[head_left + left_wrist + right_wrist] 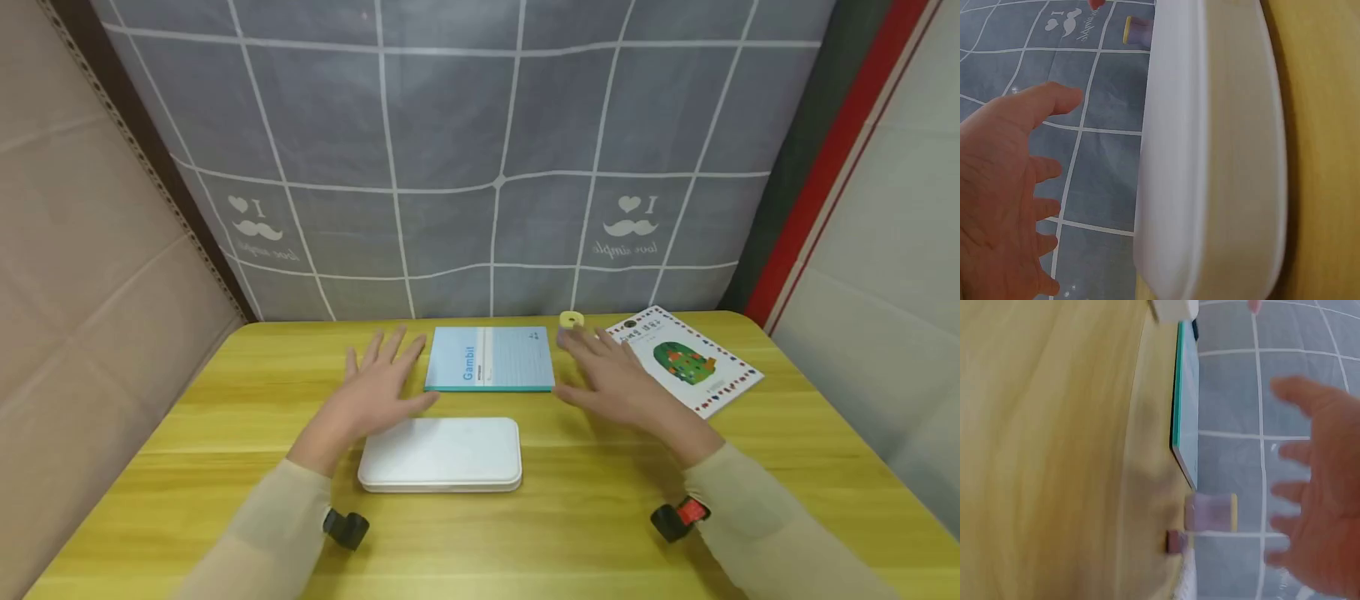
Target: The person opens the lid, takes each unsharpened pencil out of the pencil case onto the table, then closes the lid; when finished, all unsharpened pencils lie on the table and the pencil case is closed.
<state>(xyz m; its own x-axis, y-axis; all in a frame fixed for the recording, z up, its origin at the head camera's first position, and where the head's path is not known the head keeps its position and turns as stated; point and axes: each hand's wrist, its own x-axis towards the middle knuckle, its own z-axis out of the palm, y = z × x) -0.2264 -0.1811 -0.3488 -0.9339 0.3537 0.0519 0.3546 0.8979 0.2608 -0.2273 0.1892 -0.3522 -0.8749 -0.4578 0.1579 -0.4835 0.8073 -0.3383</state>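
Note:
My left hand (367,392) is spread palm down above the table, behind and left of a white rounded case (442,454). In the left wrist view a gap shows between its fingers and the case (1210,156). My right hand (618,379), also spread, hovers near the blue notebook (517,358) marked "Gambit" and a small purple container with a yellow top (572,320). The right wrist view shows this container (1210,512) standing apart from the fingers. Partly behind my right forearm lies a white booklet (686,362) with a green picture.
A small dark red block (1174,542) sits beside the purple container in the right wrist view; my hand hides it from the head view. Grey gridded cloth (450,125) hangs behind the wooden table (570,533). Pale cloth walls stand at both sides.

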